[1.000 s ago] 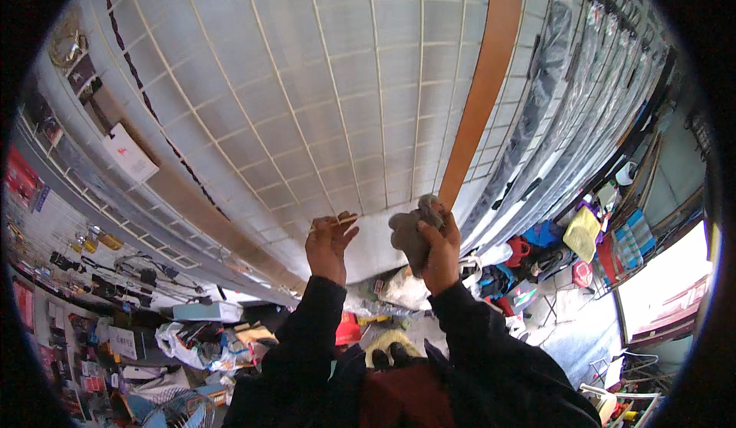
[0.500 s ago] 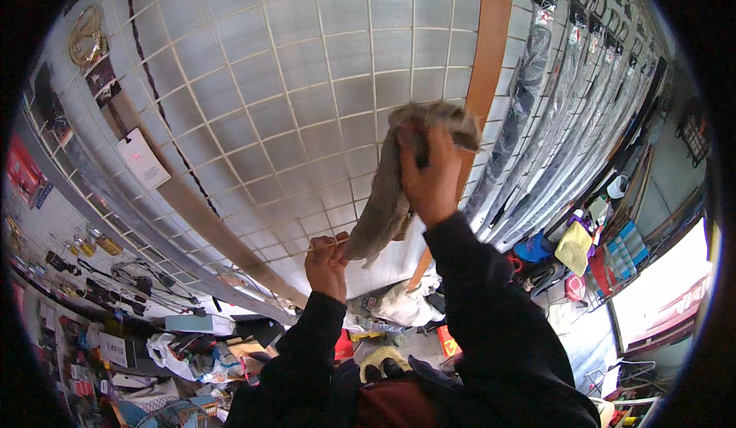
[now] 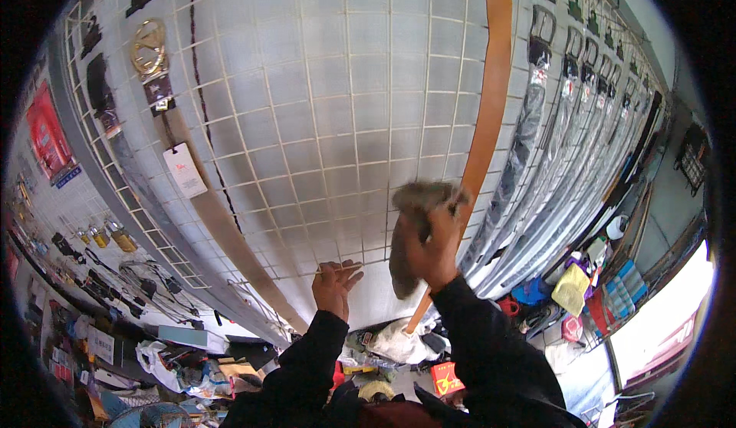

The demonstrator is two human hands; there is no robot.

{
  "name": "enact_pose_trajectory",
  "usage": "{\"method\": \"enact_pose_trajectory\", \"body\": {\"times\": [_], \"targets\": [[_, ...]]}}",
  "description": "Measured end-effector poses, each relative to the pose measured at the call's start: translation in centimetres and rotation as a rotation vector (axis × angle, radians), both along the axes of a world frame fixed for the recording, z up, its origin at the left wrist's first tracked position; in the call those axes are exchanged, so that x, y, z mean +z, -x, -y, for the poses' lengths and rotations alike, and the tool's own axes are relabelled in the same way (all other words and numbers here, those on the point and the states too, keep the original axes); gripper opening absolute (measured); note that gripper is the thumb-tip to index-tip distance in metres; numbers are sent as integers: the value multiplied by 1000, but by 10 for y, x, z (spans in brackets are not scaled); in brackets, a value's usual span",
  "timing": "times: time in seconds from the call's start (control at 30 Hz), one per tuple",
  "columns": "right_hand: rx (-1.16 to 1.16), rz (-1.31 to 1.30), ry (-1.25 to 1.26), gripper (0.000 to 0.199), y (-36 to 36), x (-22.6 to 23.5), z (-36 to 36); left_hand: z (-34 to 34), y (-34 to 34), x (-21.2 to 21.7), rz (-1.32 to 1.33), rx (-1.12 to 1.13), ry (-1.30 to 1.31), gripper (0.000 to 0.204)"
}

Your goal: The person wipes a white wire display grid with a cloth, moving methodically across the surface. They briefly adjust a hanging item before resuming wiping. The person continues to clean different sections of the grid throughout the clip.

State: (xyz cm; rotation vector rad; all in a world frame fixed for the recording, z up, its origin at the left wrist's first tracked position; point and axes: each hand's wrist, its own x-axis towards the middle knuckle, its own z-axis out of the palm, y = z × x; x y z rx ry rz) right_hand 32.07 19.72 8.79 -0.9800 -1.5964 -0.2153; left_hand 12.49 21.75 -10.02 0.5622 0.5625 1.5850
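Note:
My right hand (image 3: 434, 251) is wrapped round a bunched grey-brown cloth (image 3: 406, 263), slightly blurred. It presses the cloth toward the lower right of a white wire grid panel (image 3: 350, 121), close beside a tan leather belt (image 3: 491, 83). The cloth's lower end hangs down below my fingers. At the panel's bottom edge my left hand (image 3: 334, 290) is closed round the lowest wire, its fingertips curled over it. A pale sheet backs the grid.
Several belts in clear plastic sleeves (image 3: 529, 121) hang on the right. To the left is a taupe belt (image 3: 222, 228) with a white tag (image 3: 185, 171). Below lie a white bag (image 3: 399, 342) and a red box (image 3: 446, 378). A yellow basket (image 3: 571, 290) stands lower right.
My right hand and the cloth have moved down the grid. The cloth is bunched shorter, away from my left hand. My left hand stays at the lower wire while the view has shifted upward.

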Motion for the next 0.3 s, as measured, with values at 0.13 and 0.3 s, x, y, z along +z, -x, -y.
{"method": "enact_pose_trajectory", "body": {"times": [0.13, 0.3], "targets": [[56, 27, -247, 34, 10, 109, -49, 5, -2, -1, -88, 45, -60, 33], [-126, 215, -208, 58, 40, 95, -59, -8, -3, 18, -43, 108, 93, 41]]}}
